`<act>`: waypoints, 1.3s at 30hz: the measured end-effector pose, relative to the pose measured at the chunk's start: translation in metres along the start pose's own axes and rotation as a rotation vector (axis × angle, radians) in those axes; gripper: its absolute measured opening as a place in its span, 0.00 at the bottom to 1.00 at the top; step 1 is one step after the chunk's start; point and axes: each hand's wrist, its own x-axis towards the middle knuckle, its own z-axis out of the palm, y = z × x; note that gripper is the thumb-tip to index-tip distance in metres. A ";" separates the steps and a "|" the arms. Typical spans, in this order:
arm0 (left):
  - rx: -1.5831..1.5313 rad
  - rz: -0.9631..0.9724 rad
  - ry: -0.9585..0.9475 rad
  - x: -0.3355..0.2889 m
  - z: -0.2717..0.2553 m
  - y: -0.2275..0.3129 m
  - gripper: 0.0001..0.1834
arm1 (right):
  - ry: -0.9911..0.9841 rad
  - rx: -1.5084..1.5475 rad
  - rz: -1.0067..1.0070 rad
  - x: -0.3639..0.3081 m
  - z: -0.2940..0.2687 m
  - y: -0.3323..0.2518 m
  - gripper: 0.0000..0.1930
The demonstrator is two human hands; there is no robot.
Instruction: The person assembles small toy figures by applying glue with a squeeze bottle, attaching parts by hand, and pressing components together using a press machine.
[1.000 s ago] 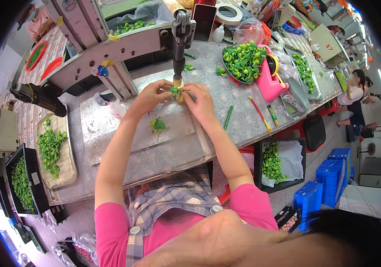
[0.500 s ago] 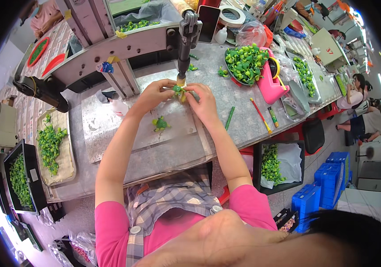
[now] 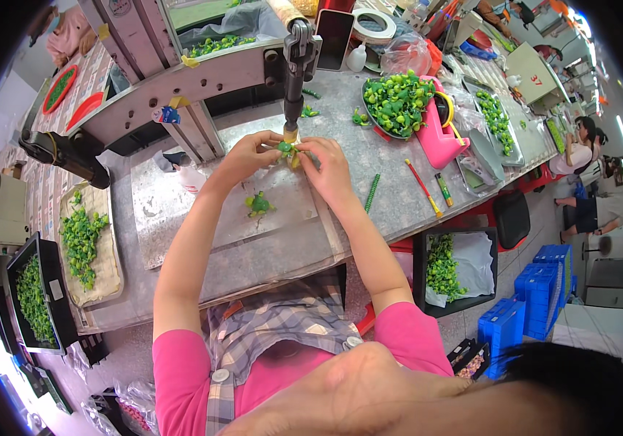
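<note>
Under the yellowish tip of a dark vertical tool, a small green plastic figure with yellow parts is pinched between both hands. My left hand grips it from the left with thumb and fingers. From the other side my right hand has its fingertips closed on the yellow part; fingers partly cover the piece, so its exact shape is hidden. Nearer to me, a similar green figure lies on the metal plate. A white bottle is left of my left forearm.
A bowl of green pieces sits beside a pink tape dispenser. A green coil and a red stick lie at right. A cloth-lined tray and a metal frame occupy the left. Below stands a black crate.
The view has shifted slightly, so the table scene sits a little further left. Both hands keep their hold on the green figure at the tool's tip.
</note>
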 end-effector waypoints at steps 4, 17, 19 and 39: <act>-0.003 0.029 0.020 -0.001 0.003 0.003 0.17 | -0.012 0.015 -0.036 0.005 -0.010 0.006 0.08; 0.018 0.048 0.041 -0.007 0.002 0.008 0.17 | -0.299 0.886 0.172 0.213 -0.072 -0.089 0.22; -0.032 0.030 0.050 -0.013 0.000 0.004 0.17 | -0.068 0.840 -0.050 0.198 -0.090 -0.122 0.27; 0.012 0.091 0.018 -0.002 0.004 -0.005 0.16 | 0.255 0.319 -0.536 0.091 -0.129 -0.146 0.12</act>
